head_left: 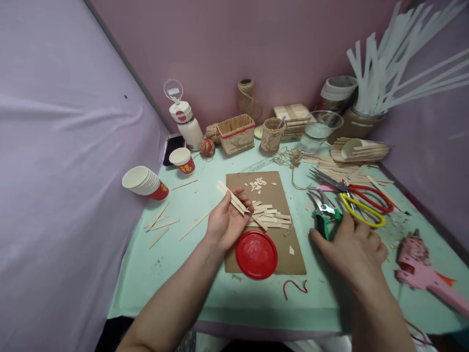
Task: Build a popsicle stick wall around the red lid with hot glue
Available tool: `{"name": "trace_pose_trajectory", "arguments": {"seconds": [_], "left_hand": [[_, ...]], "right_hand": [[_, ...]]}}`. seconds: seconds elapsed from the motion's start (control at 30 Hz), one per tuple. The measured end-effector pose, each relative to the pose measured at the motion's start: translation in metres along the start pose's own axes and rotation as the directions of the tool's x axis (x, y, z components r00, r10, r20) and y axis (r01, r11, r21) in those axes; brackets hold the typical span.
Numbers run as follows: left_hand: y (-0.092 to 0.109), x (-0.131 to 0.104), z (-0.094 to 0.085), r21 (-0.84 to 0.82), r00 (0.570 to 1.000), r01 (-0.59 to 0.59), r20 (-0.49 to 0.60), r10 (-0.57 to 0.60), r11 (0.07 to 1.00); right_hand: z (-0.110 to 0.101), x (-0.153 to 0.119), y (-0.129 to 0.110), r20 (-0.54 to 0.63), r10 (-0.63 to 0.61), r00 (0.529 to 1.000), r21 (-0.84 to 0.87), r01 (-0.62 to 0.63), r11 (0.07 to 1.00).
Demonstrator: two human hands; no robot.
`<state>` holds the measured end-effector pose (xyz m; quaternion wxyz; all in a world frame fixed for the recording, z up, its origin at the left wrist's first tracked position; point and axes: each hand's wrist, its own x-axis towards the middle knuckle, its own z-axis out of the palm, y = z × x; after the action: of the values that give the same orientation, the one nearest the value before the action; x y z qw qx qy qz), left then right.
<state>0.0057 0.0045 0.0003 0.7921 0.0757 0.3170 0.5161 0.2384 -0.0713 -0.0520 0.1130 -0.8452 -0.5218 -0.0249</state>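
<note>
In my left hand (pixel 229 217) are a few flat wooden craft sticks (pixel 234 196), gripped between thumb and fingers above a brown board (pixel 293 261). Some of their near ends look notched. My right hand (pixel 353 244) is at the green-handled pruning shears (pixel 323 209), thumb at one handle and forefinger at the other; the palm hides part of the grip. The shears' blades are parted. On the board lie a pile of cut stick pieces (pixel 273 217), small pointed chips (pixel 258 184) and a round red lid (pixel 256 255).
Large scissors (pixel 388 198) with red and yellow handles lie beside the shears. A pink glue gun (pixel 421 269) rests at the right. Paper cups (pixel 141 181), a bottle (pixel 190 129), a stick basket (pixel 236 137) and a clear water bowl (pixel 315 137) stand farther back.
</note>
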Motion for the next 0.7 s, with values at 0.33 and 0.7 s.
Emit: {"name": "trace_pose_trajectory", "arguments": {"seconds": [0.33,0.7], "left_hand": [[-0.014,-0.004,-0.002,0.060,0.995,-0.023,0.098,0.017,0.998],[-0.023,-0.010,0.001,0.146,0.998,-0.022,0.056,0.014,0.989]], "right_hand": [[-0.035,-0.011,-0.073,0.064,-0.359,0.931,0.795,0.170,0.582],[-0.007,-0.020,-0.102,-0.219,-0.286,0.933,0.760,0.347,0.549]]}}
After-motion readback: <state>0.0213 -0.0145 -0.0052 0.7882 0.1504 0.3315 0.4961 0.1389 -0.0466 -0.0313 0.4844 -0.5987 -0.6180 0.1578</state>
